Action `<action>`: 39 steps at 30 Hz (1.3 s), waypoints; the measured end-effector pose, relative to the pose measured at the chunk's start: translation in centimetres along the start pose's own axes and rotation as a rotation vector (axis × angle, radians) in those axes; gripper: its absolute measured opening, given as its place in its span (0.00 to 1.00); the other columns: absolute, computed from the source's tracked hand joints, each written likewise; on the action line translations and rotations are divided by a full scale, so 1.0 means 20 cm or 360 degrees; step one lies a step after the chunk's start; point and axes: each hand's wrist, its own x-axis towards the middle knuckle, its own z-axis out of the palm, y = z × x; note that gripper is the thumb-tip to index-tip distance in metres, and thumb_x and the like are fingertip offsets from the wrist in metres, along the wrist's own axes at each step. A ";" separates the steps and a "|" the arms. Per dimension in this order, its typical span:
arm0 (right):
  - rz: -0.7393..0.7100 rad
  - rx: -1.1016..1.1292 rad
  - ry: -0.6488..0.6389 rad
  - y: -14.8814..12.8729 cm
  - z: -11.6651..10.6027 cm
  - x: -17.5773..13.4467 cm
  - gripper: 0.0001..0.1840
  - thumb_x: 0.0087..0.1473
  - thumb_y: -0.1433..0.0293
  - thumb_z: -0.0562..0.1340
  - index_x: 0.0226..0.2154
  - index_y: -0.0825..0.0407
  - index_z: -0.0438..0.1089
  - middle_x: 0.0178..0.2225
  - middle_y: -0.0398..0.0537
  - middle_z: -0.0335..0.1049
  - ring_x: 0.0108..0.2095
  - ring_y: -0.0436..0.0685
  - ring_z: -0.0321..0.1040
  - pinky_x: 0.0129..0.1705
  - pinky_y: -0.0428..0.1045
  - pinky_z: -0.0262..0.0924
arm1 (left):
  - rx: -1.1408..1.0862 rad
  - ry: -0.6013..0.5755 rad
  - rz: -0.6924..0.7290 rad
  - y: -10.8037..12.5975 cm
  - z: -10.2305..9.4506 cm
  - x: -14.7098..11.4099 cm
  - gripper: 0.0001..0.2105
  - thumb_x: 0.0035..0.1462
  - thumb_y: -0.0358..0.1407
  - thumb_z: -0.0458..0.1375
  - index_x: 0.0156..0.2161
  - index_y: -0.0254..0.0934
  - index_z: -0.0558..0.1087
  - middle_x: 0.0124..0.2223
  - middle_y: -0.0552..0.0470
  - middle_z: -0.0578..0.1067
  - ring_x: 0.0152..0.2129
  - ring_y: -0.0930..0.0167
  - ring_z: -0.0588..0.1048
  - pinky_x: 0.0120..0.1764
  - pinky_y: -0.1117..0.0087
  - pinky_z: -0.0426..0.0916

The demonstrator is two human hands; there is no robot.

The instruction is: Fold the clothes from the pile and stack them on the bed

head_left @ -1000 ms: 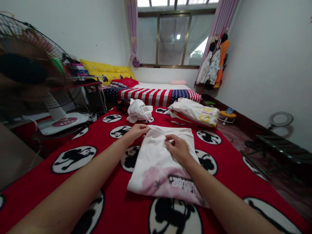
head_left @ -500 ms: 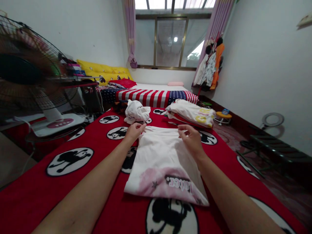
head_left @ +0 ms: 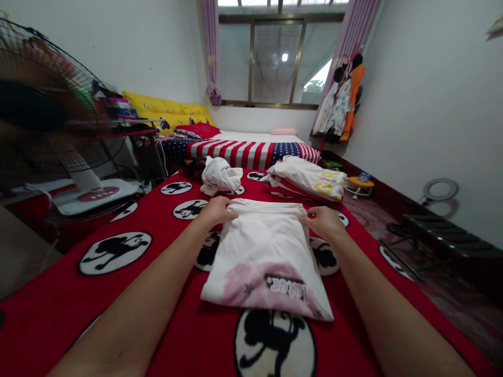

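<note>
A white T-shirt [head_left: 267, 241] with a pink print and upside-down lettering lies folded on the red blanket [head_left: 165, 283], which is patterned with black monkey figures in white ovals. At the shirt's far left corner, my left hand [head_left: 218, 210] pinches the cloth between thumb and fingers. My right hand [head_left: 324, 222] pinches the far right corner the same way. Beyond my left hand sits a crumpled white garment [head_left: 220, 175]. A stack of folded clothes [head_left: 308, 178], a white shirt with yellow letters on top, lies beyond my right hand.
A standing fan [head_left: 51, 115] with blurred blades is at the left. Behind is a bed [head_left: 247, 152] with a striped, starred cover. To the right are a small orange stool [head_left: 360, 183] and a dark slatted bench [head_left: 451, 235]. Clothes [head_left: 340, 104] hang by the window.
My right hand has moved right along the shirt's far edge to its corner, and the right side now lies spread flatter. My left hand has stayed at the left corner.
</note>
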 end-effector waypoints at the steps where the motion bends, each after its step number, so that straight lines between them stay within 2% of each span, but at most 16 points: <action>1: 0.0015 0.0125 0.0020 0.00 0.00 0.01 0.11 0.43 0.61 0.64 0.19 0.51 0.72 0.20 0.46 0.70 0.24 0.53 0.65 0.23 0.45 0.49 | -0.0055 0.0015 0.0042 0.00 -0.01 0.00 0.13 0.43 0.44 0.64 0.28 0.34 0.77 0.25 0.50 0.74 0.25 0.65 0.72 0.27 0.70 0.59; 3: 0.0106 0.0589 0.0004 -0.02 0.00 0.02 0.10 0.44 0.62 0.63 0.20 0.52 0.70 0.19 0.46 0.70 0.22 0.53 0.66 0.23 0.45 0.55 | -0.0236 0.0116 0.0094 0.02 -0.02 0.01 0.12 0.42 0.42 0.64 0.28 0.33 0.76 0.24 0.51 0.74 0.25 0.66 0.72 0.26 0.71 0.60; 5: 0.0241 0.1207 -0.0010 -0.03 0.02 0.04 0.08 0.45 0.64 0.62 0.24 0.52 0.68 0.23 0.48 0.73 0.23 0.53 0.69 0.26 0.46 0.62 | -0.0440 0.0332 0.0109 0.04 -0.01 0.03 0.12 0.44 0.40 0.63 0.32 0.33 0.77 0.27 0.51 0.75 0.26 0.67 0.72 0.28 0.71 0.63; 7: 0.0326 0.1650 0.0022 -0.05 0.06 0.05 0.09 0.46 0.66 0.63 0.32 0.52 0.66 0.32 0.51 0.76 0.30 0.55 0.74 0.32 0.48 0.68 | -0.0598 0.0542 0.0076 0.05 0.01 0.05 0.15 0.47 0.37 0.62 0.40 0.32 0.76 0.32 0.49 0.77 0.29 0.67 0.74 0.32 0.71 0.66; 9: 0.0333 0.1760 0.0052 -0.06 0.09 0.06 0.15 0.46 0.67 0.64 0.38 0.51 0.64 0.44 0.55 0.75 0.40 0.56 0.75 0.38 0.50 0.70 | -0.0733 0.0613 0.0016 0.04 0.05 0.07 0.22 0.48 0.33 0.61 0.50 0.31 0.72 0.40 0.45 0.77 0.33 0.67 0.76 0.36 0.70 0.69; 12: 0.0248 0.1590 0.0034 -0.07 0.14 0.07 0.21 0.48 0.68 0.63 0.46 0.51 0.62 0.54 0.60 0.68 0.50 0.58 0.70 0.45 0.53 0.69 | -0.0771 0.0562 0.0044 0.04 0.07 0.09 0.31 0.49 0.31 0.62 0.60 0.33 0.63 0.55 0.39 0.70 0.45 0.63 0.75 0.46 0.67 0.70; 14: 0.0070 0.1416 0.0065 -0.09 0.15 0.06 0.22 0.48 0.69 0.62 0.48 0.53 0.63 0.54 0.61 0.68 0.52 0.59 0.68 0.49 0.55 0.66 | -0.0603 0.0491 0.0171 0.05 0.07 0.08 0.29 0.51 0.33 0.61 0.59 0.32 0.64 0.58 0.37 0.67 0.52 0.60 0.71 0.53 0.63 0.66; 16: -0.0118 0.1162 0.0102 -0.11 0.14 0.04 0.21 0.49 0.69 0.62 0.48 0.55 0.65 0.51 0.59 0.70 0.49 0.59 0.70 0.50 0.54 0.64 | -0.0422 0.0364 0.0311 0.10 0.07 0.05 0.26 0.53 0.33 0.59 0.57 0.29 0.67 0.57 0.37 0.69 0.55 0.59 0.68 0.58 0.62 0.60; 18: -0.0195 0.0823 0.0129 -0.12 0.13 0.03 0.20 0.50 0.69 0.61 0.47 0.55 0.68 0.49 0.58 0.72 0.43 0.59 0.72 0.47 0.53 0.65 | -0.0316 0.0216 0.0400 0.16 0.09 0.01 0.24 0.56 0.35 0.58 0.57 0.27 0.68 0.58 0.36 0.68 0.58 0.59 0.64 0.61 0.62 0.56; 22: -0.0064 0.0232 0.0193 -0.07 0.15 0.00 0.22 0.51 0.69 0.61 0.49 0.56 0.69 0.43 0.57 0.74 0.41 0.60 0.71 0.43 0.52 0.62 | -0.0176 0.0011 0.0448 0.28 0.18 -0.07 0.28 0.62 0.40 0.52 0.64 0.32 0.58 0.66 0.37 0.56 0.65 0.59 0.53 0.62 0.58 0.51; 26: -0.0139 0.0191 0.0153 0.00 0.21 0.00 0.23 0.51 0.67 0.60 0.51 0.52 0.69 0.37 0.50 0.75 0.36 0.58 0.70 0.38 0.49 0.60 | -0.0071 -0.0015 0.0494 0.33 0.25 -0.13 0.31 0.64 0.47 0.46 0.68 0.38 0.48 0.70 0.38 0.46 0.67 0.58 0.43 0.63 0.53 0.44; 29: -0.0235 0.0201 0.0250 0.03 0.23 0.00 0.14 0.50 0.71 0.57 0.38 0.50 0.76 0.35 0.48 0.74 0.34 0.56 0.69 0.38 0.48 0.60 | 0.0005 -0.0096 0.0488 0.30 0.27 -0.15 0.33 0.63 0.54 0.44 0.69 0.43 0.45 0.71 0.42 0.43 0.67 0.57 0.40 0.63 0.50 0.42; 32: -0.0061 0.0092 0.0259 0.05 0.20 0.00 0.13 0.47 0.72 0.57 0.30 0.50 0.77 0.34 0.49 0.74 0.36 0.58 0.70 0.37 0.49 0.61 | 0.0134 -0.0199 0.0331 0.25 0.29 -0.15 0.38 0.59 0.60 0.42 0.69 0.42 0.46 0.71 0.40 0.41 0.67 0.54 0.38 0.62 0.46 0.38; 35: 0.0043 -0.0052 0.0121 0.02 0.15 -0.02 0.13 0.46 0.73 0.58 0.31 0.49 0.78 0.37 0.52 0.74 0.39 0.61 0.70 0.38 0.51 0.61 | 0.0203 -0.0285 0.0228 0.24 0.29 -0.15 0.42 0.56 0.64 0.42 0.68 0.39 0.49 0.70 0.38 0.40 0.67 0.52 0.38 0.62 0.44 0.37; 37: -0.0112 -0.0070 0.0214 -0.03 0.14 -0.03 0.13 0.49 0.73 0.58 0.35 0.51 0.77 0.43 0.54 0.72 0.45 0.62 0.68 0.44 0.52 0.62 | 0.0208 -0.0246 0.0227 0.26 0.28 -0.14 0.42 0.56 0.64 0.42 0.67 0.39 0.52 0.70 0.37 0.43 0.66 0.51 0.40 0.61 0.44 0.40; 39: -0.0383 0.0000 0.0328 -0.09 0.15 -0.03 0.17 0.54 0.69 0.58 0.45 0.52 0.74 0.53 0.55 0.68 0.52 0.61 0.64 0.53 0.52 0.58 | 0.0201 -0.0121 0.0315 0.26 0.27 -0.12 0.38 0.59 0.61 0.41 0.66 0.40 0.55 0.70 0.39 0.46 0.66 0.53 0.43 0.62 0.46 0.41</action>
